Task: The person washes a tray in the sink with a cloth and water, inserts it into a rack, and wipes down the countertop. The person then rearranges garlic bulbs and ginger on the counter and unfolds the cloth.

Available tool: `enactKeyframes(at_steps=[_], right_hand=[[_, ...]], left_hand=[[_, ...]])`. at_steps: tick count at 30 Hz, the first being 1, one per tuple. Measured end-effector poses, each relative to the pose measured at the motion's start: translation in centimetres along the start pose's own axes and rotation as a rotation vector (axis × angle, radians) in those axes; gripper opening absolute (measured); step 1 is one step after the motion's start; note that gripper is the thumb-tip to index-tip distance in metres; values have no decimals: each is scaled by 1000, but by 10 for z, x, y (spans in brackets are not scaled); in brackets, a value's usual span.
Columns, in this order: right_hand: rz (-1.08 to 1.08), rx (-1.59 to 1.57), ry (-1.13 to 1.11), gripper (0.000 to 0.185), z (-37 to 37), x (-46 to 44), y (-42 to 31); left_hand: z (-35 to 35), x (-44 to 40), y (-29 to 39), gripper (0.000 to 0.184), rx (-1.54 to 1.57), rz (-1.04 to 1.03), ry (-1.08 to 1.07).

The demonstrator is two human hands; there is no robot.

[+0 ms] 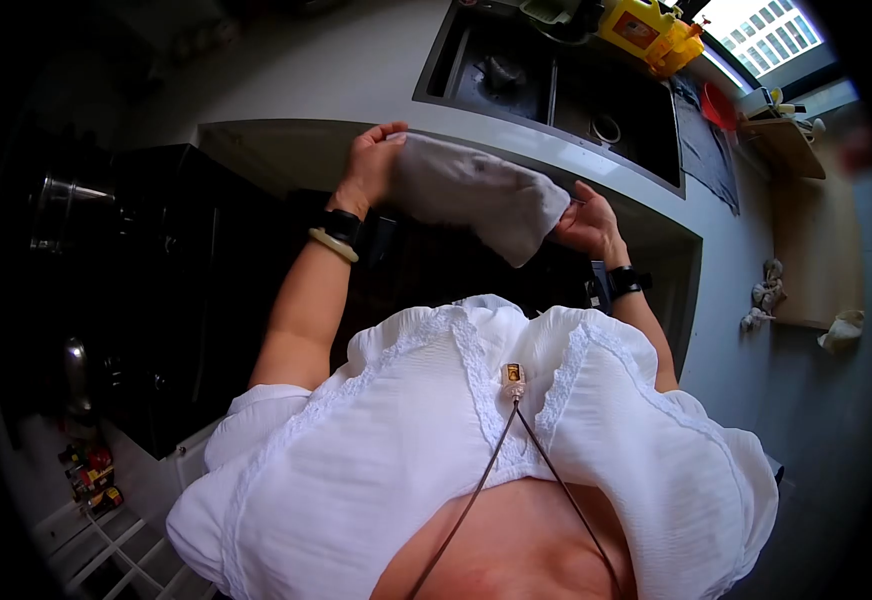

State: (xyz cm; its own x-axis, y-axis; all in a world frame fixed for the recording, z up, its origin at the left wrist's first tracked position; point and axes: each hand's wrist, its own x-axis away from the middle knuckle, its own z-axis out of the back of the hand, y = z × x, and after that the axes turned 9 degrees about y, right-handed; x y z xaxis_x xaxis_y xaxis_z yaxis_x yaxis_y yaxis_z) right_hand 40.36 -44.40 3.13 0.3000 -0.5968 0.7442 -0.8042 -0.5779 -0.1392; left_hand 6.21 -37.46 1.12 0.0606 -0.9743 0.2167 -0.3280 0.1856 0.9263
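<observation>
A light grey cloth (476, 190) is stretched between my two hands, in front of the sink counter's edge. My left hand (371, 168) grips its upper left corner, with the fingers closed over the fabric. At the other end my right hand (588, 222) pinches the right edge of the cloth. The lower part of the fabric hangs loose and is a little blurred. Dark bands circle both wrists, and a pale bangle (334, 246) is on the left one.
Beyond the cloth lies a dark double-basin sink (553, 130) set in a pale counter (326, 70). Yellow bottles (646, 35) stand behind it. To the right are a grey towel (708, 150), a red basin (718, 106), garlic bulbs (768, 290) and a wooden board (806, 240).
</observation>
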Motion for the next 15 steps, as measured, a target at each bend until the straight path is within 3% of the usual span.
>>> enactKeyframes(at_steps=[1, 4, 5, 8, 9, 10, 12, 13, 15], right_hand=[[48, 64, -189, 50, 8, -11, -6], [157, 574, -2, 45, -4, -45, 2], [148, 644, -28, 52, 17, -75, -19], [729, 680, 69, 55, -30, -35, 13], [667, 918, 97, 52, -25, -33, 12], [512, 943, -99, 45, -21, -39, 13], [665, 876, -81, 43, -22, -43, 7], [750, 795, -34, 40, -27, -49, 4], [656, 920, -70, 37, -20, -48, -2]], left_hand=[[-4, 1, 7, 21, 107, -95, 1], [8, -18, -7, 20, -482, 33, -91], [14, -28, -13, 19, -444, -40, 48], [15, -27, -6, 16, -194, -306, 34], [30, -38, -19, 15, -388, -146, -18], [36, -27, -26, 14, -380, -176, 27], [30, -37, -6, 14, -358, -327, 100], [25, -31, 5, 13, -169, -336, 97], [34, -34, 5, 13, -406, -183, 112]])
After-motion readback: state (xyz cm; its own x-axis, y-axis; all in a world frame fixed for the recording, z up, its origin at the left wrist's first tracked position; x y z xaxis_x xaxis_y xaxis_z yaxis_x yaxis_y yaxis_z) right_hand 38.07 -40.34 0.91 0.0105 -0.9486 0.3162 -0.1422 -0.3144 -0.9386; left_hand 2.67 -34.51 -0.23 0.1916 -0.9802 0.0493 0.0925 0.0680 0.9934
